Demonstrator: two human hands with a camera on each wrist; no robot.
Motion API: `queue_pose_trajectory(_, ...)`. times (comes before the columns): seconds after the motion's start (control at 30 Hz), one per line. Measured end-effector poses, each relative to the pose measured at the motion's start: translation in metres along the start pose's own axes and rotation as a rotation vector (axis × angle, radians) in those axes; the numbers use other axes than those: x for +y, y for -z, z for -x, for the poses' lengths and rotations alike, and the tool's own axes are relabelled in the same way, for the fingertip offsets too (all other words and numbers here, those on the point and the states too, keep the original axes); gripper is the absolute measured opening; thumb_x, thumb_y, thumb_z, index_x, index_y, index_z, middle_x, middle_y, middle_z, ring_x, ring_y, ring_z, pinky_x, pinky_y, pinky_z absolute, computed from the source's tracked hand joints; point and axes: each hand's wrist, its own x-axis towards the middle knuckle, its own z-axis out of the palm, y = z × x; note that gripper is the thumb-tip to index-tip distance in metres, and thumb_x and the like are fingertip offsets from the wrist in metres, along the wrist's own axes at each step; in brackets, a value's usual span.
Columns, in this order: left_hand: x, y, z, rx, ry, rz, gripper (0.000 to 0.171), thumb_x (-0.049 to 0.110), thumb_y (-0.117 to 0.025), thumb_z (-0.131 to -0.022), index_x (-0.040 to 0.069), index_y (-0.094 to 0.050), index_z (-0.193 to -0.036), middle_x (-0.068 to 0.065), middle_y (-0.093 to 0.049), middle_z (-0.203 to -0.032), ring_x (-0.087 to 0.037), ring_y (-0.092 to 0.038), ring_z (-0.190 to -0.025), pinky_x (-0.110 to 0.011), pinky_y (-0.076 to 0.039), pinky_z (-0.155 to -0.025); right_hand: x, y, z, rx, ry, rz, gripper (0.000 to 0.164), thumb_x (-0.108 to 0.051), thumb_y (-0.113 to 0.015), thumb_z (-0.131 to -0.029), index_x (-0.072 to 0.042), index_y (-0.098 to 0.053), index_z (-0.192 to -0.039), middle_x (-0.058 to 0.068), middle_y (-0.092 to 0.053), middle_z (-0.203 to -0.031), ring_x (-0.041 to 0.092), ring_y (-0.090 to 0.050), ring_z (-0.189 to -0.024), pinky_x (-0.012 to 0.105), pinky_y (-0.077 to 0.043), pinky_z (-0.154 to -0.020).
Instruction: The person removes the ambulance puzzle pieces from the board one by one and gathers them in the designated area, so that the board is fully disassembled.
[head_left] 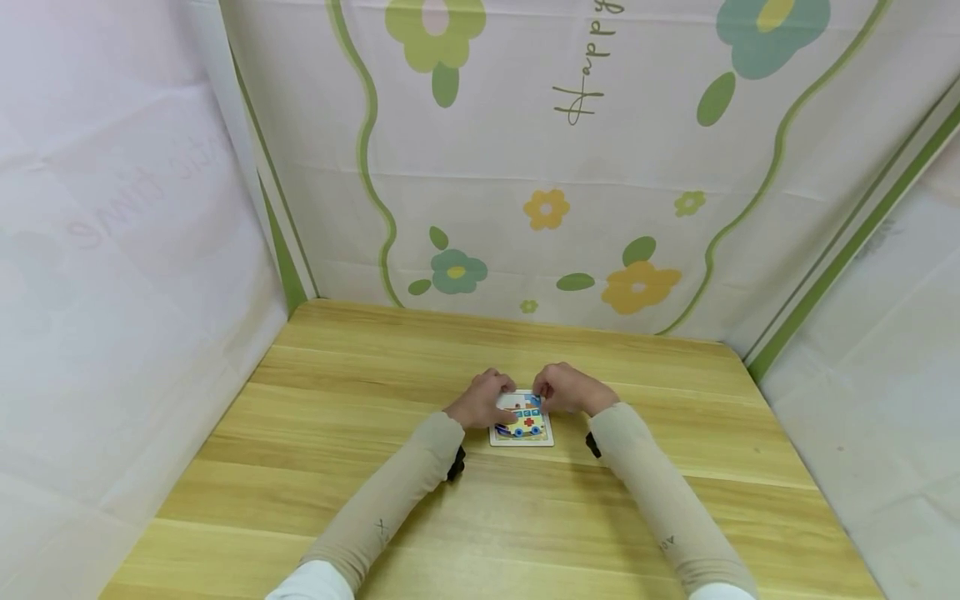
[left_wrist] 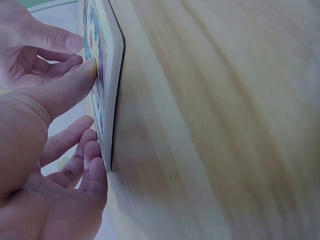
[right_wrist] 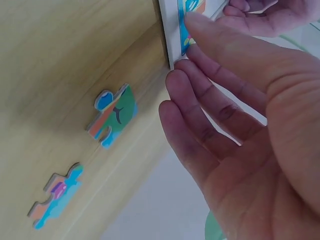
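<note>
i see the puzzle board (head_left: 522, 427) lying flat near the middle of the wooden table (head_left: 337, 467), a colourful vehicle picture on its face. my left hand (head_left: 480, 400) rests at its left edge, thumb pressing on the picture, fingers loosely bent along the rim, gripping nothing. my right hand (head_left: 564, 389) sits at the far right corner, thumb on the board's face, fingers relaxed against the edge. in the right wrist view two loose puzzle pieces (right_wrist: 112, 116) (right_wrist: 56, 195) lie on the wood, apart from the board
</note>
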Motion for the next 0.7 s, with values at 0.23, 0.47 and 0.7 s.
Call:
queue_pose_trajectory(0.23,0.004,0.001,-0.002,-0.011,-0.007,-0.044,0.053,0.020,-0.082,-0.094,0.000,-0.062,-0.139,-0.015,-0.058,-0.134,-0.030,-0.053,-0.122,-0.045,-0.048,-0.110,0.003,-0.001,-0.003,0.006,-0.053,-0.080,0.016,-0.005,-0.086,-0.087,-0.005,-0.077,-0.100,0.003,-0.072,-0.092,0.013,-0.061,-0.081,0.028,-0.055,-0.075)
queue_pose_trajectory(0.47,0.008,-0.002,-0.005,-0.012,-0.045,-0.073,0.054,0.021,-0.084,-0.092,-0.003,-0.065,-0.136,-0.016,-0.059,-0.129,-0.025,-0.051,-0.111,-0.038,-0.049,-0.099,0.002,-0.004,-0.002,0.023,-0.063,-0.114,0.017,-0.001,-0.086,-0.085,-0.005,-0.076,-0.098,0.005,-0.071,-0.091,0.014,-0.061,-0.080,0.028,-0.054,-0.074)
queue_pose_trajectory(0.7,0.012,-0.006,-0.009,0.000,-0.063,-0.066,0.057,0.024,-0.086,-0.091,-0.003,-0.065,-0.137,-0.016,-0.060,-0.129,-0.022,-0.049,-0.107,-0.033,-0.047,-0.091,0.000,-0.005,-0.001,0.030,-0.071,-0.129,0.016,0.001,-0.084,-0.086,-0.005,-0.075,-0.097,0.008,-0.072,-0.094,0.015,-0.061,-0.081,0.030,-0.055,-0.075)
